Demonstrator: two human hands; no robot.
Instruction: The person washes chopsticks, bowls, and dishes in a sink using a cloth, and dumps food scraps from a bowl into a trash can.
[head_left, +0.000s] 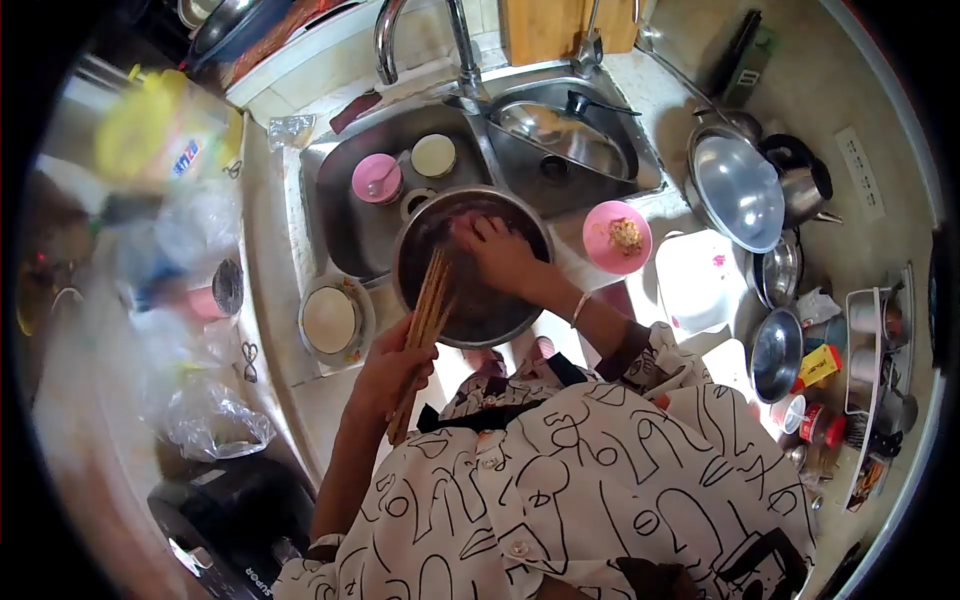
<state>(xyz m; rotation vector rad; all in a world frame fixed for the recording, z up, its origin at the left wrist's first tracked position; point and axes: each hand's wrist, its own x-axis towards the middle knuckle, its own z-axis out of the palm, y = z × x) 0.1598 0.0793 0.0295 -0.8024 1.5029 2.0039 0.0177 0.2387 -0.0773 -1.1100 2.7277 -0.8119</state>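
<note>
A bundle of wooden chopsticks (428,310) is held in my left hand (397,368), its fingers wrapped round the lower part. The upper ends lean over a large metal basin (530,222), which sits across the front edge of the sink. My right hand (500,258) reaches into this basin, fingers curled against a pinkish-red cloth (464,224). Part of the cloth is hidden under the fingers. Behind the basin, in the left sink bowl (345,235), stand a pink bowl (368,186) with a spoon in it and a pale bowl (433,156).
A large lid (560,135) lies in the right sink bowl, under the faucet (462,50) side. Right of the basin is a pink bowl (604,238) with food scraps, beside a white tray (690,285). Stacked bowls (330,320) stand on the left; metal pans (738,190) line the right.
</note>
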